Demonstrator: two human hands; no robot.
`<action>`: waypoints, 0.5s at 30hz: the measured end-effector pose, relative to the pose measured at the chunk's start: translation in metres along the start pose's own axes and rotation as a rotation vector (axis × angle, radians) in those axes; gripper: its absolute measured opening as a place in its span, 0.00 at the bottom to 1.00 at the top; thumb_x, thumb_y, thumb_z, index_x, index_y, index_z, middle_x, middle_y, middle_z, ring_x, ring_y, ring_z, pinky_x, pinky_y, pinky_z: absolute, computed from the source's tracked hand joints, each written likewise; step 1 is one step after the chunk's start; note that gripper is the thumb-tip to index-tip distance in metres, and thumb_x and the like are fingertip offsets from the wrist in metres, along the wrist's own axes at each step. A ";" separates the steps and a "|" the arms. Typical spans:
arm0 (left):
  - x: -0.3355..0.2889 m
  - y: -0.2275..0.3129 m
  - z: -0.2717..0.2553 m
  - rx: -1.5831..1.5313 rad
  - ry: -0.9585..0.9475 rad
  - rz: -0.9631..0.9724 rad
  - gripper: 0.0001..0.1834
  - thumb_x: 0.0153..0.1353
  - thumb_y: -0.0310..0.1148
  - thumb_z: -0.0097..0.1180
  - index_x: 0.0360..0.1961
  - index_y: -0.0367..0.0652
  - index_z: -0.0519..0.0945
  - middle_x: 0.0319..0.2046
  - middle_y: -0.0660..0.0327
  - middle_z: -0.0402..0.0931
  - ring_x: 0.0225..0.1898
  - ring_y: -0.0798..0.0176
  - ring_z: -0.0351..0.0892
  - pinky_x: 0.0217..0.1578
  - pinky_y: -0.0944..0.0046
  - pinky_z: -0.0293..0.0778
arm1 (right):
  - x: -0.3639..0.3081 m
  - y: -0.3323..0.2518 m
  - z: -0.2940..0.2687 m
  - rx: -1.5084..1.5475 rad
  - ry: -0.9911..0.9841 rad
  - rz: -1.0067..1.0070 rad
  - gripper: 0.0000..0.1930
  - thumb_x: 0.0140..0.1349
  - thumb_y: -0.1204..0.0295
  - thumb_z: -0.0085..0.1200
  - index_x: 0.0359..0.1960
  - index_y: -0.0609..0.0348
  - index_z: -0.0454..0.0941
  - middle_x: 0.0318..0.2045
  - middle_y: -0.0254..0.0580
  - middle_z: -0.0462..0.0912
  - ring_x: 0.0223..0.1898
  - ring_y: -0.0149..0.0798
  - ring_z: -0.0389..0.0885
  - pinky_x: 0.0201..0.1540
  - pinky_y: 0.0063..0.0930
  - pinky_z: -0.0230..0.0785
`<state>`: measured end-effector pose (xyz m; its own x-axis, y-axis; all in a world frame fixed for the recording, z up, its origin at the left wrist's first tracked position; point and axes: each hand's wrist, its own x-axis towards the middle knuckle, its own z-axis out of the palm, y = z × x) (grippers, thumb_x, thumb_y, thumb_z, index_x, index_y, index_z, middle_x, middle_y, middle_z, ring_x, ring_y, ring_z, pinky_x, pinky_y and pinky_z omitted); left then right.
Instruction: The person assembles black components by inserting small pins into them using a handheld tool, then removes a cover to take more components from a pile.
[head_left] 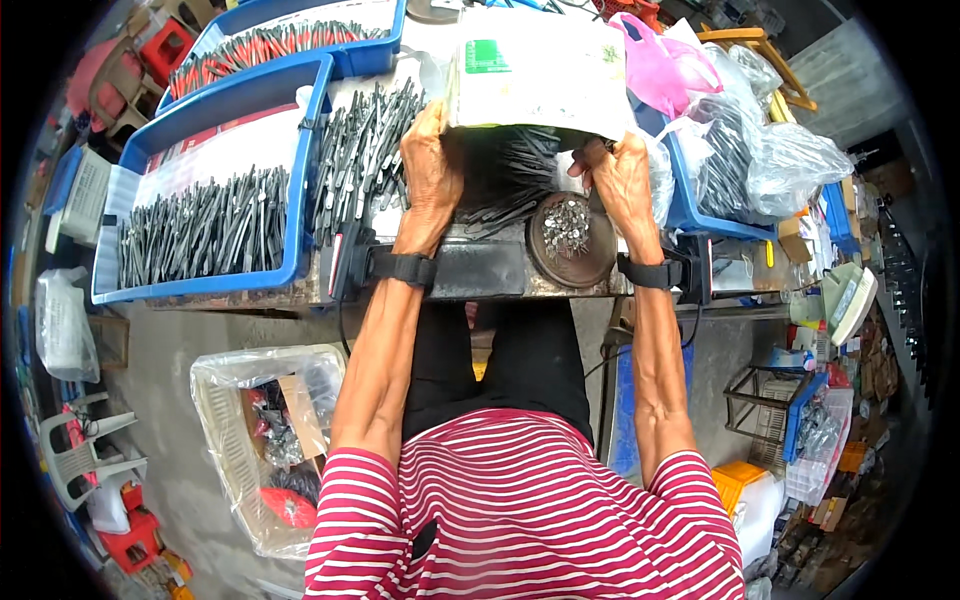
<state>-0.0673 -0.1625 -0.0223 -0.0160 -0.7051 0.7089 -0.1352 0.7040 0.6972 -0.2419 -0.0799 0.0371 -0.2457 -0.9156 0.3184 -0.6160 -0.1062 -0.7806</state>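
Observation:
Both my hands grip a white sheet [545, 75] with a green printed patch, raised over the bench; I cannot tell whether it is card or a flattened bag. My left hand [432, 165] is closed on its left lower corner. At the opposite corner, the fingers of my right hand [620, 175] are curled round the edge. Beneath the sheet lies a shaded pile of slim dark metal pieces [525, 165], partly hidden. A round brown dish [545, 262] of small silvery metal parts [567, 225] sits just below my right hand. More slim dark pieces [365, 150] lie left of my left hand.
At left, a blue tray [305, 190] holds many slim dark pieces; behind it another blue tray [345, 62] holds red-and-black ones. A pink plastic bag [665, 65] and clear bags [800, 165] crowd the right-hand tray. A lined basket [225, 450] stands on the floor at left.

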 end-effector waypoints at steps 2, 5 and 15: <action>0.000 -0.001 0.000 -0.018 -0.005 -0.028 0.11 0.51 0.20 0.39 0.35 0.32 0.72 0.29 0.45 0.72 0.33 0.43 0.73 0.32 0.58 0.69 | -0.001 -0.005 0.002 0.063 0.022 0.034 0.13 0.55 0.74 0.38 0.20 0.70 0.72 0.12 0.41 0.74 0.11 0.26 0.68 0.14 0.18 0.60; 0.000 0.002 -0.001 -0.020 -0.042 -0.069 0.09 0.53 0.22 0.42 0.35 0.32 0.72 0.30 0.46 0.73 0.33 0.45 0.73 0.32 0.59 0.69 | 0.000 -0.006 -0.002 -0.011 -0.001 -0.001 0.15 0.57 0.73 0.37 0.20 0.71 0.72 0.11 0.44 0.74 0.10 0.28 0.70 0.13 0.19 0.62; -0.004 -0.021 -0.003 0.377 -0.108 0.023 0.17 0.59 0.38 0.44 0.44 0.38 0.73 0.27 0.57 0.71 0.27 0.64 0.68 0.28 0.66 0.66 | 0.005 -0.001 -0.005 -0.016 -0.049 0.092 0.16 0.60 0.75 0.31 0.24 0.73 0.71 0.12 0.46 0.74 0.11 0.31 0.72 0.11 0.19 0.62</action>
<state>-0.0612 -0.1742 -0.0397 -0.1253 -0.7083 0.6947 -0.4881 0.6536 0.5784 -0.2461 -0.0827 0.0424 -0.2653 -0.9390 0.2190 -0.6046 -0.0149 -0.7964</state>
